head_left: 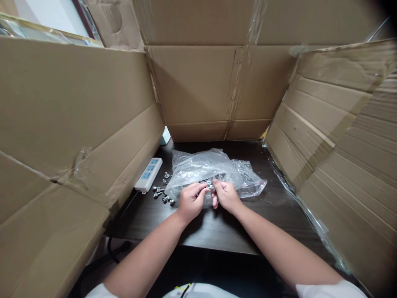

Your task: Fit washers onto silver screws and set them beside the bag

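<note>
Both hands meet at the front of a clear plastic bag [201, 163] on the dark table. A small metal bolt [210, 186] lies between their fingertips. My left hand [191, 200] pinches its left end, and my right hand [227, 196] grips the other end with thumb and fingers. More metal parts [209, 181] show at the bag's opening, just behind the fingers. Several loose bolts [157, 192] are scattered on the table left of the bag. A second clear bag [252, 182] with a reddish edge lies to the right.
A white power strip [149, 176] rests at the left of the dark table [217, 236]. Cardboard walls stand on the left [77, 103], at the back [198, 87] and on the right [338, 128]. A small white box [165, 135] is at the back left corner.
</note>
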Demonstrator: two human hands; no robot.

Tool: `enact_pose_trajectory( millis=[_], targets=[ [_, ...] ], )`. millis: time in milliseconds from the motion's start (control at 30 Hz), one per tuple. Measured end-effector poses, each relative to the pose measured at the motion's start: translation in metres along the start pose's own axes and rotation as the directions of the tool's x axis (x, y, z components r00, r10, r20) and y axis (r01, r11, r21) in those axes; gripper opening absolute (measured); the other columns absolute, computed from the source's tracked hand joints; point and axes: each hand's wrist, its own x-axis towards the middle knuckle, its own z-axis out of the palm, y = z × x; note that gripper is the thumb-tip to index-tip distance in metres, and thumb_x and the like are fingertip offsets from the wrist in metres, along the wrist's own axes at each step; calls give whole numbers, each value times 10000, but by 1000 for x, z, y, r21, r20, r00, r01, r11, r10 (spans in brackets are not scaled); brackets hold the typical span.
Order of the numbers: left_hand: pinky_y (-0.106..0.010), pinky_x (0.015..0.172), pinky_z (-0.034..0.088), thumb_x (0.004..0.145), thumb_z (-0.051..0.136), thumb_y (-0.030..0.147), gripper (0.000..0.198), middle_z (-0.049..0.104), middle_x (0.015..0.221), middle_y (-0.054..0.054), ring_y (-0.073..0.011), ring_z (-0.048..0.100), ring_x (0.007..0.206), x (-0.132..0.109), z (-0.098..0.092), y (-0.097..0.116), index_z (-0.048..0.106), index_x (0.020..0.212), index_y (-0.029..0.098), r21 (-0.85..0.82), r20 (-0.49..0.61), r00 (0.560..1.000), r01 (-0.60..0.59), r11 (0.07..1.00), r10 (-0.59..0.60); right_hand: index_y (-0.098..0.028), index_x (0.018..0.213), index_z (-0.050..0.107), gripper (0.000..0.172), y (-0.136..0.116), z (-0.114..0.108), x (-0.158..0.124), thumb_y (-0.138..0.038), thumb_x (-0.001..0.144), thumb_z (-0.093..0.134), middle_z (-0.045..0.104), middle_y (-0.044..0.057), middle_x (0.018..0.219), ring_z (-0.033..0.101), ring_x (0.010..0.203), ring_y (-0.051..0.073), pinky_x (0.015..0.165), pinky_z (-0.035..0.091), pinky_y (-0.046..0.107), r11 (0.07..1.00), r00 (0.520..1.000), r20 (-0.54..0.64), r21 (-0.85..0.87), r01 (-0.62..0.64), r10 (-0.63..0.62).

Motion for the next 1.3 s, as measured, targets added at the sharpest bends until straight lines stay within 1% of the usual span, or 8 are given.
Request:
enact_pose_trajectory(
  millis=[133, 267, 367, 467, 700, 933, 1100, 1300],
  targets=[
    [-285, 686, 524, 763, 658, 209, 110, 736, 757, -49, -176, 669, 716, 1, 1, -2, 758, 808, 193, -19, -13, 1000, 2, 1000, -3, -138, 656, 540, 632, -2, -5, 2, -713, 831, 346, 547, 7, 479, 562, 328, 142, 288, 449, 239, 995, 997, 27, 61, -78, 77],
    [-267, 588, 533, 748, 678, 263, 139, 738, 750, -53, -168, 670, 648, 2, 2, -5, 751, 818, 166, -148, -17, 980, 195, 969, -200, -192, 1105, 548, 481, -7, -12, -2, -502, 757, 666, 624, 6, 775, 670, 562, 156, 524, 588, 305, 986, 996, 84, 168, 6, -20],
    [-257, 503, 515, 736, 692, 309, 199, 728, 706, -51, -160, 651, 576, 3, 2, -7, 751, 850, 157, -226, 25, 957, 289, 930, -291, -202, 1028, 613, 350, -8, -13, -6, -320, 723, 739, 637, 11, 819, 676, 625, 152, 627, 589, 304, 975, 980, 79, 141, 173, -185],
    [-261, 504, 520, 715, 714, 314, 243, 720, 677, -44, -168, 656, 588, 3, 2, -8, 750, 896, 156, -249, 28, 950, 308, 918, -311, -180, 903, 667, 168, -7, -12, -9, -289, 778, 683, 646, 23, 770, 672, 595, 157, 612, 582, 310, 959, 960, 44, 70, 273, -276],
    [-288, 704, 559, 745, 680, 206, 143, 747, 827, -44, -186, 692, 772, 2, -1, -3, 753, 868, 192, -150, 47, 989, 143, 978, -138, -171, 947, 676, 208, -8, -12, -11, -338, 833, 627, 663, 34, 738, 666, 565, 162, 606, 572, 323, 945, 945, 24, -32, 326, -326],
    [-277, 721, 550, 767, 662, 169, 120, 740, 815, -50, -172, 683, 766, 1, -2, -3, 743, 856, 185, 24, 32, 998, -57, 998, 57, -130, 675, 605, 514, -1, -18, -5, -603, 841, 490, 589, 41, 541, 610, 436, 161, 409, 506, 272, 996, 993, 94, -55, 70, -65],
    [-272, 721, 552, 775, 655, 173, 121, 741, 854, -52, -174, 688, 782, 1, -2, -4, 734, 866, 187, 25, 7, 1000, -18, 1000, 18, -195, 1126, 588, 447, -11, -23, -7, -400, 748, 710, 658, 45, 869, 672, 667, 169, 634, 574, 324, 988, 979, 139, 56, 144, -151],
    [-271, 728, 544, 793, 637, 170, 123, 738, 848, -42, -176, 686, 798, 1, -1, -6, 722, 877, 194, 36, 42, 998, -46, 998, 45, -153, 897, 655, 272, -16, -16, -11, -388, 762, 686, 620, -6, 610, 610, 513, 135, 541, 523, 278, 988, 985, 77, 22, 153, -154]
  ],
)
